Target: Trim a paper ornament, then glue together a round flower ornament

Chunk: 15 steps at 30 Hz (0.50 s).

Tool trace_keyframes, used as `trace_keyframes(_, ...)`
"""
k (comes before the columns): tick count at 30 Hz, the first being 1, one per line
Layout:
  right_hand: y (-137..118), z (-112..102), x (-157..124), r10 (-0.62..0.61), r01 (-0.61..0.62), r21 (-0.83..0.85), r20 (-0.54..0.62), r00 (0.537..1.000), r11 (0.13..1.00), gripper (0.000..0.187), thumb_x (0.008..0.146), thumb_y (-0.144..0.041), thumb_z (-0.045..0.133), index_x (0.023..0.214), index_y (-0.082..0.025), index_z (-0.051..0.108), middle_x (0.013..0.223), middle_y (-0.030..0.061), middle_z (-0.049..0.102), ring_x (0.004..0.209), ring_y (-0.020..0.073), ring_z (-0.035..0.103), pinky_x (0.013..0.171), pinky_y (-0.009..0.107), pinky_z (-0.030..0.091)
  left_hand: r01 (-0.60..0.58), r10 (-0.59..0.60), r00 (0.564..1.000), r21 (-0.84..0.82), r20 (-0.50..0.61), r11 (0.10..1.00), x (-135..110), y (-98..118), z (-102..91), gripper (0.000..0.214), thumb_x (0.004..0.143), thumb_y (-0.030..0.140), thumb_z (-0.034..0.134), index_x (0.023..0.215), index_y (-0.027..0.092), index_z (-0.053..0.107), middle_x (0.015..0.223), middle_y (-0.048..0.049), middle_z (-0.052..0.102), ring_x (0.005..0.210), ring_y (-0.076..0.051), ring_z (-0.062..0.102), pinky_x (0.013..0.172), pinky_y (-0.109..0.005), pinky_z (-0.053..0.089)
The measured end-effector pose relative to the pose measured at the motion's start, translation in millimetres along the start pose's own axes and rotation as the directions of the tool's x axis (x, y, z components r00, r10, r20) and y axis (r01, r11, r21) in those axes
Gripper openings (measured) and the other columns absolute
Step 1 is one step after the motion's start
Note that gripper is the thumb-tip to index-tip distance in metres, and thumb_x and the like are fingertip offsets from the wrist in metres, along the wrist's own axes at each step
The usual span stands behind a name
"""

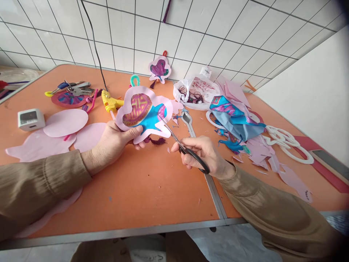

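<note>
My left hand [114, 142] grips a pink-edged fish-shaped ornament [148, 117] by its lower edge, thumb on the front. The ornament has a patterned purple, gold and blue fabric front, a teal loop [135, 80] above and a dark red tassel [157, 141] below. In my right hand [203, 154] is a pair of scissors [194, 157] with black handles, fingers closed round them. The blades point up and left, and their tips reach the ornament's right side near the tail. Whether the blades touch it I cannot tell.
A yellow glue gun [110, 102] stands behind my left hand, with keys [79, 90] and a white charger [31, 119] farther left. Another ornament [160, 69] leans on the tiled wall. A plastic bag [195, 92], blue fabric [237, 122] and pink scraps [261, 153] lie to the right.
</note>
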State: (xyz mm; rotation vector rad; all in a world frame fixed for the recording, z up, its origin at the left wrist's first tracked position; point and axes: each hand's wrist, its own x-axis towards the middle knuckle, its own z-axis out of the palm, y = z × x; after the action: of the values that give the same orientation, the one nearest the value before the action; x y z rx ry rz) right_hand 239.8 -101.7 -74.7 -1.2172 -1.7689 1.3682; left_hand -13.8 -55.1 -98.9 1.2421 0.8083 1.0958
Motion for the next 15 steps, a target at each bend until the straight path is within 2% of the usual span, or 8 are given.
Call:
trace_keyframes(5, 1.8, 0.1, 0.9, 0.014, -0.014, -0.02, -0.016, 1.0, 1.0, 0.035, 0.076, -0.046, 0.071, 0.09, -0.015, 0.065, 0.054, -0.0054, 0.047, 0.048, 0.0091, 0.049, 0.046, 0.023, 0.042, -0.015, 0.015, 1.0, -0.008, -0.004, 1.0, 0.4, -0.1, 0.1, 0.017, 0.084, 0.028, 0.075, 0.077, 0.013, 0.07, 0.063, -0.003, 0.069, 0.055, -0.013, 0.062, 0.051, -0.024, 0.053)
trace_keyframes(10, 8.9, 0.1, 4.8, -0.026, 0.026, -0.01, -0.01, 1.0, 1.0, 0.029, 0.076, -0.041, 0.072, 0.087, -0.015, 0.065, 0.054, -0.0047, 0.052, 0.044, 0.0079, 0.048, 0.042, 0.022, 0.041, 0.016, -0.016, 1.0, -0.013, -0.013, 1.0, 0.8, 1.1, 0.8, 0.018, 0.083, 0.027, 0.075, 0.075, 0.012, 0.069, 0.062, -0.0034, 0.068, 0.055, -0.014, 0.062, 0.052, -0.025, 0.053)
trace_keyframes(15, 15.3, -0.2, 6.8, -0.039, 0.039, -0.018, -0.008, 0.999, 0.999, 0.037, 0.075, -0.049, 0.073, 0.087, -0.015, 0.065, 0.051, -0.0055, 0.05, 0.041, 0.0076, 0.047, 0.041, 0.022, 0.04, -0.003, 0.003, 1.0, -0.011, -0.021, 1.0, 1.8, 0.6, -0.1, 0.018, 0.083, 0.028, 0.075, 0.074, 0.013, 0.069, 0.062, -0.0036, 0.069, 0.054, -0.014, 0.061, 0.051, -0.025, 0.052)
